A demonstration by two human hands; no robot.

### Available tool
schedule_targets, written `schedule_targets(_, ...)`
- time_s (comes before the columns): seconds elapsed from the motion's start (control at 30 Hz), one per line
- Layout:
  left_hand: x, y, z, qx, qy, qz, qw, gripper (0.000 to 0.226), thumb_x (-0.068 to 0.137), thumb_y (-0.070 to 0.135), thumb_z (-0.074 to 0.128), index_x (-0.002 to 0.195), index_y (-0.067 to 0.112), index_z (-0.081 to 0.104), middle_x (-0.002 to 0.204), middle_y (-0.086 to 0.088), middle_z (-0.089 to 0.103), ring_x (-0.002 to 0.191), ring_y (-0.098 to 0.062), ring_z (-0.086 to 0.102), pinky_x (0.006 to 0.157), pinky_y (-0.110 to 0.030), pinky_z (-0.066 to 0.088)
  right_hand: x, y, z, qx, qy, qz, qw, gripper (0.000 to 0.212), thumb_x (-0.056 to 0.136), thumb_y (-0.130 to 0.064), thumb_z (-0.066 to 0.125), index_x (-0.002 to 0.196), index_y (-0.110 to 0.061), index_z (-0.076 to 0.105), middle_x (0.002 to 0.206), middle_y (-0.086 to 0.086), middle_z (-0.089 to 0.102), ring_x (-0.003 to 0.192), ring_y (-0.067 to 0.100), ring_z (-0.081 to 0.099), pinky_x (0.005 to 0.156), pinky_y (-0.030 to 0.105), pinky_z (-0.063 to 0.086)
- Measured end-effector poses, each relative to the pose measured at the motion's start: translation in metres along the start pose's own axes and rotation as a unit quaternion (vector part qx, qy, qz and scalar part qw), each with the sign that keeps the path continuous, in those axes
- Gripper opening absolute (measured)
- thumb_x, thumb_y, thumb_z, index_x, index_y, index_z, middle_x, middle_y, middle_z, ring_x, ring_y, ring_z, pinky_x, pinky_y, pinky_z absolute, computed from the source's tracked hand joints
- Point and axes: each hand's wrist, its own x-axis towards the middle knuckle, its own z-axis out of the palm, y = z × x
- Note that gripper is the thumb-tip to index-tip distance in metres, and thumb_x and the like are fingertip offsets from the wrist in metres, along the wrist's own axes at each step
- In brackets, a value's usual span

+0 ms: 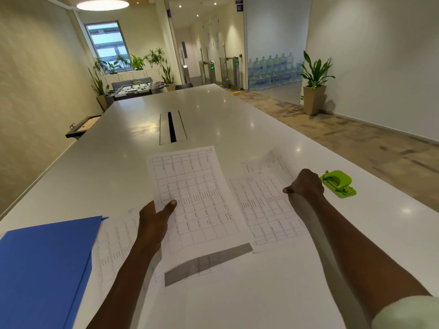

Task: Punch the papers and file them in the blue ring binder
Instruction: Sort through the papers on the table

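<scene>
Head view: left thumb lies across the face of a printed grid sheet, remaining fingers hidden behind it, so the left hand pinches that sheet at its lower left edge and holds it raised and tilted above the table; shadow of the sheet falls on the papers below. Right hand is curled into a loose fist, thumb tip poking out to the left, sitting at the right edge of a second sheet that lies flat on the table; cannot tell if the fingers actually grip that edge or just rest on it. Third sheet lies beyond it, partly under it. More printed paper lies flat under the left forearm, touching or tucked under the blue ring binder, which sits closed at the near left corner. Green hole punch sits just right of the right hand, apart from it, nothing loaded in it as far as visible. All on a long white table with a cable slot in the middle. Potted plant stands on the floor to the right, water bottles stacked behind glass at the back.
</scene>
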Motion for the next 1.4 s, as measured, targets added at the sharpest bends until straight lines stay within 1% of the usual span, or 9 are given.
schedule_targets(0.27,0.001,0.005,0.003,0.007,-0.007,-0.002,1.0,0.045,0.09,0.029,0.066,0.132,0.013,0.057,0.124,-0.005,0.066,0.107,-0.025,0.062,0.092,-0.042,0.05,0.009,0.007,-0.007,0.005,-0.019,-0.032,0.999,0.059,0.055,-0.024,0.091,0.098,0.001,0.059,0.103,0.019,0.067,0.099,0.035,0.063,0.065,0.03,0.043)
schedule_targets(0.47,0.0,0.006,0.0,0.011,0.001,-0.009,1.0,0.043,0.09,0.027,0.067,0.13,0.012,0.058,0.121,-0.008,0.067,0.108,-0.03,0.064,0.096,-0.05,0.051,0.009,0.005,-0.014,-0.016,-0.022,-0.106,0.994,0.031,0.065,-0.018,0.077,0.076,-0.003,0.052,0.095,0.018,0.061,0.092,0.037,0.06,0.065,0.029,0.036)
schedule_targets(0.6,-0.001,0.009,-0.002,0.017,0.008,-0.006,1.0,0.045,0.091,0.026,0.066,0.132,0.01,0.057,0.123,-0.009,0.066,0.111,-0.031,0.063,0.098,-0.051,0.05,0.001,-0.003,-0.023,0.015,0.006,-0.163,0.986,0.043,0.066,-0.02,0.079,0.059,-0.011,0.037,0.075,0.01,0.05,0.076,0.033,0.055,0.061,0.03,0.03)
schedule_targets(0.8,0.001,0.013,-0.004,0.046,0.053,0.005,0.998,0.043,0.095,0.021,0.062,0.135,0.008,0.055,0.128,-0.012,0.063,0.117,-0.033,0.059,0.099,-0.045,0.047,-0.019,-0.035,-0.056,0.054,0.075,-0.281,0.955,0.052,0.072,-0.026,0.078,0.057,-0.02,0.029,0.059,-0.003,0.038,0.062,0.025,0.04,0.047,0.029,0.018)
schedule_targets(0.87,0.003,0.014,-0.005,0.054,0.064,0.004,0.996,0.042,0.096,0.02,0.06,0.135,0.007,0.054,0.129,-0.014,0.062,0.118,-0.036,0.058,0.099,-0.047,0.047,-0.027,-0.048,-0.071,0.062,0.092,-0.3,0.947,0.039,0.074,-0.028,0.077,0.062,-0.015,0.042,0.063,0.002,0.048,0.064,0.026,0.045,0.047,0.03,0.027)
schedule_targets(0.97,0.005,0.016,-0.006,0.056,0.067,-0.002,0.996,0.041,0.096,0.02,0.059,0.135,0.007,0.054,0.129,-0.015,0.062,0.118,-0.037,0.058,0.1,-0.049,0.047,-0.04,-0.068,-0.092,0.086,0.105,-0.328,0.935,0.036,0.076,-0.03,0.076,0.094,-0.002,0.063,0.092,0.015,0.067,0.079,0.031,0.06,0.063,0.039,0.051)
schedule_targets(1.07,0.005,0.02,-0.007,0.051,0.065,-0.01,0.997,0.042,0.096,0.022,0.06,0.135,0.009,0.054,0.129,-0.013,0.062,0.118,-0.036,0.058,0.1,-0.049,0.048,-0.059,-0.086,-0.114,0.169,0.095,-0.361,0.912,0.044,0.074,-0.028,0.078,0.112,-0.01,0.066,0.106,0.008,0.07,0.087,0.024,0.065,0.064,0.029,0.049)
schedule_targets(1.27,0.006,0.027,-0.004,0.011,0.03,0.002,0.999,0.038,0.094,0.018,0.062,0.132,0.013,0.058,0.121,-0.004,0.067,0.111,-0.026,0.061,0.095,-0.036,0.047,-0.084,-0.11,-0.141,0.333,-0.006,-0.347,0.877,0.039,0.068,-0.034,0.082,0.103,-0.028,0.067,0.089,-0.016,0.068,0.074,0.004,0.067,0.056,0.015,0.052)
schedule_targets(1.4,0.0,0.039,0.001,-0.019,-0.032,0.008,0.999,0.036,0.095,0.018,0.063,0.13,0.011,0.06,0.118,-0.007,0.069,0.108,-0.026,0.064,0.098,-0.044,0.05,-0.081,-0.115,-0.133,0.401,-0.067,-0.298,0.863,0.039,0.061,-0.031,0.087,0.096,-0.023,0.071,0.088,-0.01,0.074,0.074,0.012,0.072,0.061,0.026,0.06)
